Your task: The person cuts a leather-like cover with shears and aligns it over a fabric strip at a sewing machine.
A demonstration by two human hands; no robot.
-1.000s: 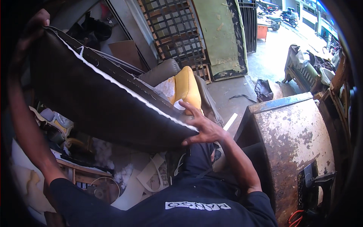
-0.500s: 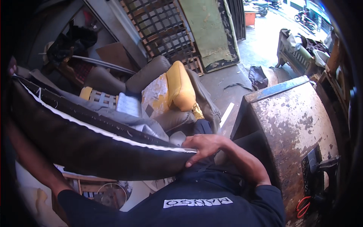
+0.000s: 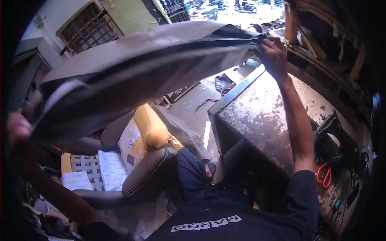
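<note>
A long upholstery cover (image 3: 136, 76), grey on top with dark bands below, stretches in the air between my raised hands, partly smeared by motion. My left hand (image 3: 19, 127) is closed on its near left end; the fingers are blurred. At the far right end, my right hand (image 3: 274, 56) grips the bunched edge, arm reaching up and forward. Beneath the cover stands a partly stripped armchair (image 3: 146, 172) with brown covering. Its yellow foam arm (image 3: 150, 128) is bare, and grey webbing (image 3: 85, 164) shows in the seat beside white sheets (image 3: 112, 170).
To the right is a worn workbench (image 3: 257, 116) with peeling paint, bearing a dark sewing machine (image 3: 329, 124) and scissors with orange handles (image 3: 323, 175). Wooden frames (image 3: 307, 44) stand at the far right. A white strip (image 3: 206, 134) lies on the floor. Motorcycles (image 3: 245, 7) are outside.
The cover has been lifted and swung up and forward, its grey side now showing. My right hand has gone from near my chest to the far right; my left hand is lower in view.
</note>
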